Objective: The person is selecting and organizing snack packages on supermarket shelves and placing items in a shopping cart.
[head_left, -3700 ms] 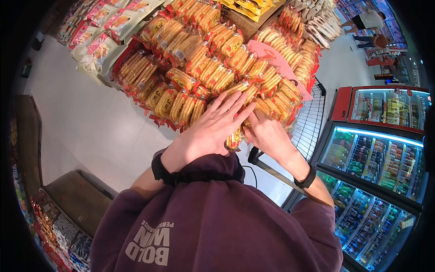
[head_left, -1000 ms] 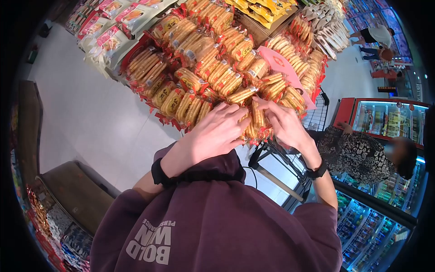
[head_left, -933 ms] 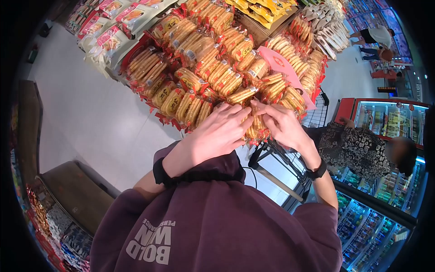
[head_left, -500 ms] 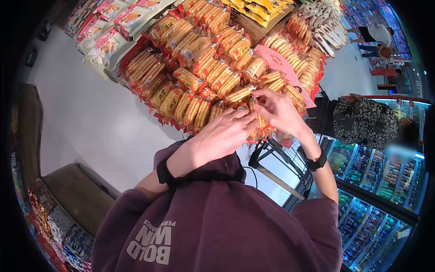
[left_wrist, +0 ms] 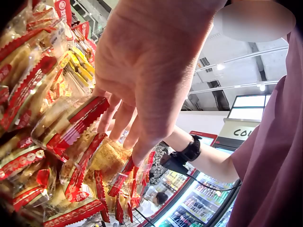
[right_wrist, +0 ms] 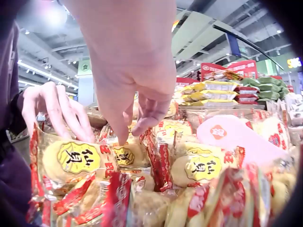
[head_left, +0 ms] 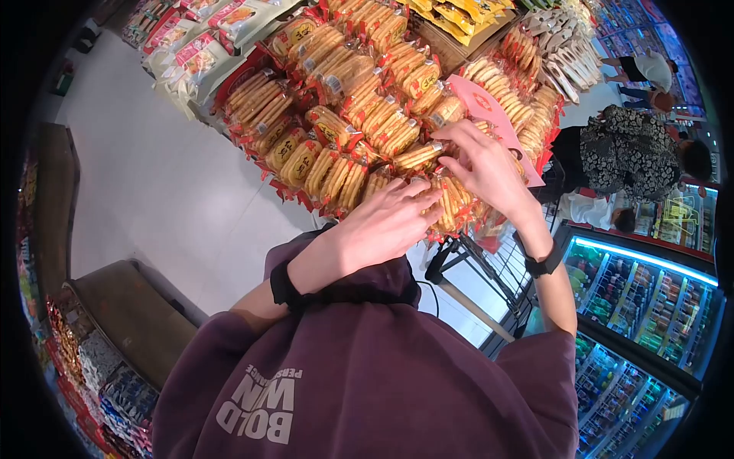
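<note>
Rows of clear-wrapped rice cracker packets (head_left: 336,180) with red ends fill the display. My left hand (head_left: 386,222) rests over its near edge, fingertips at a rice cracker packet (left_wrist: 111,161). In the left wrist view, those fingers reach down loosely over that packet. My right hand (head_left: 489,172) is just above the packets on the right, fingers bent and thumb apart, nothing between them. Below that hand, in the right wrist view, stand upright packets with yellow labels (right_wrist: 203,168). A pink card (head_left: 497,126) sticks up beside it.
White-and-pink bags (head_left: 202,53) lie at the far left, yellow packets (head_left: 462,19) at the back. A wire cart (head_left: 478,279) stands at the near right, before lit drinks fridges (head_left: 638,283). A person in a patterned top (head_left: 627,153) is at the right.
The right hand has lifted off the near packets and moved farther over the display, thumb and fingers spreading. The left hand stays at the near edge, fingers looser. The person behind has moved farther off.
</note>
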A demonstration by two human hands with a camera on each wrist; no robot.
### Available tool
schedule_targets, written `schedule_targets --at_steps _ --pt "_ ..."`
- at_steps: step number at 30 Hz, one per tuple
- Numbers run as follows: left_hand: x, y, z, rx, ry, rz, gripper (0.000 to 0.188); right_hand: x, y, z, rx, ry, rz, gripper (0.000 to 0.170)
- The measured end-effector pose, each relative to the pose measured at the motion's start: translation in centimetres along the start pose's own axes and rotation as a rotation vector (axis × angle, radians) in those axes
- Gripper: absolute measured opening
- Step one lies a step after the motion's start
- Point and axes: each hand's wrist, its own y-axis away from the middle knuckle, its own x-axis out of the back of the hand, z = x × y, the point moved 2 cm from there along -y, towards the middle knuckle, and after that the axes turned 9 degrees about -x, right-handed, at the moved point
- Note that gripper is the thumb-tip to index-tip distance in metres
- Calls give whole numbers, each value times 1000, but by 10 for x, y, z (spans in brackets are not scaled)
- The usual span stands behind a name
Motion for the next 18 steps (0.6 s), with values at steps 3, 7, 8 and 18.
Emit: schedule_targets --at_steps 3,7,8,18 --pt "-3 2 -1 -2 -4 17 46 -13 -17 6 144 206 -157 30" --pt "-2 2 2 21 -22 17 45 -4 -29 14 197 159 -286 32" --pt "-2 2 2 26 -21 12 45 1 -31 11 181 121 -328 32" --pt "-7 2 3 56 13 26 46 -14 -40 4 109 213 -436 35"
